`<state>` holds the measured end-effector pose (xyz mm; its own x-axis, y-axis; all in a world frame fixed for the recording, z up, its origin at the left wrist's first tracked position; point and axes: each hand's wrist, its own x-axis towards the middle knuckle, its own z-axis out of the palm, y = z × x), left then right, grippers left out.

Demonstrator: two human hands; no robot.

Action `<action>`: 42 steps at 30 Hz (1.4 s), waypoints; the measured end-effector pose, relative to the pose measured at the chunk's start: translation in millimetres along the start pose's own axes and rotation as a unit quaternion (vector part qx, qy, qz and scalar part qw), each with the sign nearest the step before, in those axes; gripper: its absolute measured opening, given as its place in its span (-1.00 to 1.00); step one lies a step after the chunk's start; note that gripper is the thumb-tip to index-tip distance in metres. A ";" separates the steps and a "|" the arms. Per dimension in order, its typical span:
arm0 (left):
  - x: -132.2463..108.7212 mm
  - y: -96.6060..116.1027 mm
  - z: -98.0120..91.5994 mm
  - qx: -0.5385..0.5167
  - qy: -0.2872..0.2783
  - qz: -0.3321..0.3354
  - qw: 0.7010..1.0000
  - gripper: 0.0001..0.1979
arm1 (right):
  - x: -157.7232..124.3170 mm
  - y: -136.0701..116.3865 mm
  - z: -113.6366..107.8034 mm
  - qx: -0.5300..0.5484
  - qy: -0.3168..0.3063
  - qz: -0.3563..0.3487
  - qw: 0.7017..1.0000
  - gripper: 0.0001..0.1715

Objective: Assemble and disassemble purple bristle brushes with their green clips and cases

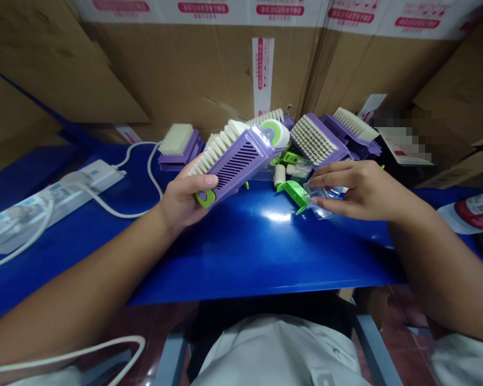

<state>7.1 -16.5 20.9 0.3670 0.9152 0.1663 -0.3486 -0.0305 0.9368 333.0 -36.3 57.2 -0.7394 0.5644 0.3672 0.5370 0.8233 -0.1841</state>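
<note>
My left hand is wrapped round the lower end of a purple brush with cream bristles, a slotted side and a white and green round end piece. The brush is tilted up to the right, above the table. On the right, my right hand has its thumb and fingers closed about a clear plastic piece, partly hidden by the fingers. A bright green bracket lies just left of those fingertips. Behind it are a small cream cylinder and other small green and clear parts.
More purple brushes lie at the back right, and another brush at the back left. A white power strip with cables is on the left of the blue table. Cardboard boxes wall the back. A bottle lies far right.
</note>
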 end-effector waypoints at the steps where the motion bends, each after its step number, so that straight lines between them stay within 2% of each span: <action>1: -0.2 0.5 0.6 0.004 0.003 -0.001 1.000 -0.26 | -0.1 0.8 0.6 0.000 -0.009 0.001 1.000 -0.76; 14: -0.4 -3.0 1.3 0.012 -0.013 -0.001 1.000 -0.30 | 1.3 -1.0 10.7 -0.033 -0.076 0.072 0.994 -0.71; 25: -4.3 -7.5 -3.1 0.010 0.017 -0.027 0.999 -0.37 | 3.8 -2.3 17.3 -0.028 -0.088 0.055 0.994 -0.66; 30: -4.0 -11.1 -7.7 0.021 0.015 -0.033 0.999 -0.30 | 1.9 -3.9 13.8 -0.050 -0.015 0.063 0.997 -0.75; 35: -3.0 -13.8 -11.6 0.028 -0.016 -0.035 0.999 -0.20 | 1.4 -11.9 14.8 -0.034 0.132 0.026 0.990 -0.91; 39: -4.4 -13.9 -11.7 0.052 -0.037 -0.051 0.997 -0.16 | 2.1 -18.0 14.7 -0.044 0.224 0.005 0.974 -0.79; 42: -4.5 -14.7 -12.6 0.059 -0.049 -0.062 0.995 -0.12 | 2.4 -18.2 14.4 -0.052 0.243 -0.018 0.969 -0.60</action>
<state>-0.3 -15.1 2.5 0.4847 0.8718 0.0709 -0.1945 0.0283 0.9805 315.6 -49.1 48.3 -0.4945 0.4189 0.7616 0.5701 0.8177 -0.0796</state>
